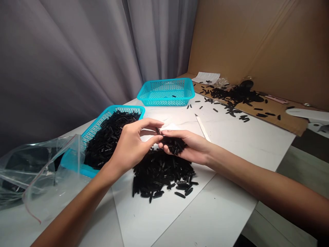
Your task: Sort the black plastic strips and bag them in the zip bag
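Small black elongated pieces form a pile (pixel 164 171) on a white sheet (pixel 154 219) in the middle of the table. Just above the pile, my right hand (pixel 191 144) is curled round a clump of black pieces (pixel 176 145). My left hand (pixel 136 140) meets its fingertips from the left, thumb and forefinger pinching a single black piece (pixel 157 130). Left of my left hand stands a blue basket (pixel 96 127) heaped with black pieces.
A second blue basket (pixel 167 102) at the back holds one black piece. A white pen-like tool (pixel 203 128) lies to the right. Loose black pieces (pixel 233 96) are scattered on cardboard at the back right. A clear plastic bag (pixel 51 175) lies at the left.
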`<state>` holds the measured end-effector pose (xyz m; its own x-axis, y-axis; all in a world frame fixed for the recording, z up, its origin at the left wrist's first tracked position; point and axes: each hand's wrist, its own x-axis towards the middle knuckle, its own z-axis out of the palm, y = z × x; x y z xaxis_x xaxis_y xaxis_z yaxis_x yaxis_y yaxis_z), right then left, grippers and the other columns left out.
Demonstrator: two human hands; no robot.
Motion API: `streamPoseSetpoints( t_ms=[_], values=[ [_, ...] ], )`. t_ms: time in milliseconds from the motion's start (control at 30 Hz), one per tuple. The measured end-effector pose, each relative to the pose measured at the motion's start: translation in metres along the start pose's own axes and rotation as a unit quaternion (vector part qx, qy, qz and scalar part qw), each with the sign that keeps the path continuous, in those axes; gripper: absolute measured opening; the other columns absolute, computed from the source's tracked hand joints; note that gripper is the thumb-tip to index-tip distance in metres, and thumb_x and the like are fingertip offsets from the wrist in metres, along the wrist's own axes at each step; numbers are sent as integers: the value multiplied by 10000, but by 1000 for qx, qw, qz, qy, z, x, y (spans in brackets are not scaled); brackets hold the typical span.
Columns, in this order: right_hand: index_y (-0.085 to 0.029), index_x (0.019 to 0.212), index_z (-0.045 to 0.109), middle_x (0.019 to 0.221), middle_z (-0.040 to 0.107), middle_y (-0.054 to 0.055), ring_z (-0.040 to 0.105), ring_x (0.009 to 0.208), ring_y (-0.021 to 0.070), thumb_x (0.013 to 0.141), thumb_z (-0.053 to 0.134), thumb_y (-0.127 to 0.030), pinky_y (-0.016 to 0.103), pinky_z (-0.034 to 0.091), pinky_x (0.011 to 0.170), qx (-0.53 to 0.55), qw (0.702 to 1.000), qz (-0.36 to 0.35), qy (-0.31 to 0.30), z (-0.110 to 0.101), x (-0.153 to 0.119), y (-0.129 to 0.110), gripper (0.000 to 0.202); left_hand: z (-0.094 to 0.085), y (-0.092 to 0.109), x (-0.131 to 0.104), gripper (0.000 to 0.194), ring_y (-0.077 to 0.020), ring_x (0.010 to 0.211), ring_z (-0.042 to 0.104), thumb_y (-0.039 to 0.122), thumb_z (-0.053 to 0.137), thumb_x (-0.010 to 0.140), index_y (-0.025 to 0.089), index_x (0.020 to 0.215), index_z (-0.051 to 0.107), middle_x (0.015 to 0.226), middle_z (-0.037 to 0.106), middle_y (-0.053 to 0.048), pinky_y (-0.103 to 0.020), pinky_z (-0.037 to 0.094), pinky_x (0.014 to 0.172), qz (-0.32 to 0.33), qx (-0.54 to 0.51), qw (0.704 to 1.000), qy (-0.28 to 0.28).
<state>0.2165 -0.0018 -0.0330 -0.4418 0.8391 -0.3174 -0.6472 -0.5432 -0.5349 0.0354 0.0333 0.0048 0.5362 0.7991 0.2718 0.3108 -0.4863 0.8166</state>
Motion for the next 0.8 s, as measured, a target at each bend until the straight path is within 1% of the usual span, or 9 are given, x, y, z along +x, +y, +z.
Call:
streamPoseSetpoints(
  t_ms=[100,200,267,367,433,633,800],
  values=[
    [-91,866,718,795,679,52,670,670,98,921,609,-28,154,592,597,-18,1000,-17,0,-1,1,0,138,0,1,0,236,-158,925,741,183,767,839,171,1073,744,1042,758,-20,-246,605,870,8,25,1000,-2],
    [-86,907,729,830,678,54,662,692,95,903,648,-48,141,566,579,-40,998,-44,3,-2,0,0,90,-1,2,1,237,-149,905,740,185,777,833,186,1069,749,1033,770,-9,-238,593,848,17,59,998,8],
    [-83,924,729,850,678,56,654,698,93,891,668,-63,140,544,567,-63,996,-70,6,-1,-1,-1,73,-3,1,2,198,-145,873,740,214,786,833,194,1028,760,984,778,-1,-233,586,816,13,78,997,18],
    [-102,884,711,810,664,33,614,658,81,839,710,-60,145,500,545,-98,989,-114,16,1,-4,-4,62,-5,0,2,144,-147,819,741,304,802,832,204,933,774,885,783,4,-237,582,777,-6,84,996,18],
    [-121,832,685,778,656,20,584,633,74,808,740,-72,150,465,529,-117,985,-128,20,2,-5,-5,78,-6,-1,2,142,-152,804,746,323,804,831,207,909,776,860,785,2,-243,586,769,-17,70,997,6],
    [-143,780,626,760,651,18,582,635,87,770,790,-161,169,365,494,-170,973,-155,34,3,-5,-6,166,-6,-1,3,240,-185,869,761,295,833,795,182,994,763,926,794,-31,-282,608,844,-32,24,999,4],
    [-148,840,639,796,690,45,578,627,96,784,787,-224,190,328,487,-218,958,-178,47,1,-5,-7,176,-8,-1,4,235,-179,863,752,231,795,811,181,1036,749,933,788,-33,-281,611,839,-34,27,999,1]
  ],
)
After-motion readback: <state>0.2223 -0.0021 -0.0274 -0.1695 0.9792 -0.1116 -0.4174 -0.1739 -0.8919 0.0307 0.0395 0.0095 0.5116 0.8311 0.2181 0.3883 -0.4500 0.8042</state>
